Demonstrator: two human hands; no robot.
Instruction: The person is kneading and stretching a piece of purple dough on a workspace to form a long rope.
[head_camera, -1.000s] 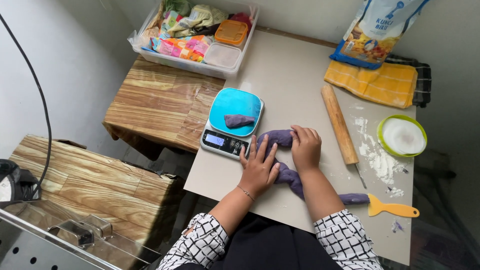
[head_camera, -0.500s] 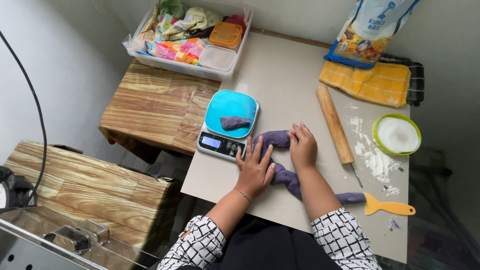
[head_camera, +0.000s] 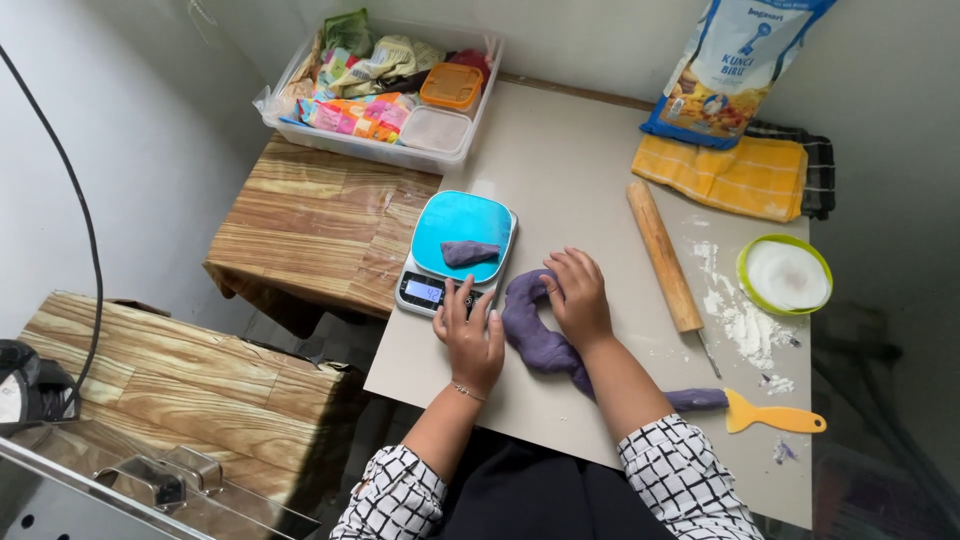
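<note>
Dough (head_camera: 540, 335), a purple rope, lies just right of the scale (head_camera: 455, 255), trailing back under my right forearm toward the yellow scraper (head_camera: 775, 415); my left hand (head_camera: 470, 335) rests flat, fingers spread, gripping nothing, at the scale's near edge; my right hand (head_camera: 580, 295) presses the rope's far end, fingers curled, possibly pinching; I'd tear small, comparing with the purple piece (head_camera: 468, 252) on the scale's blue plate; beyond, right of the scale, lies the rolling pin (head_camera: 663, 255).
</note>
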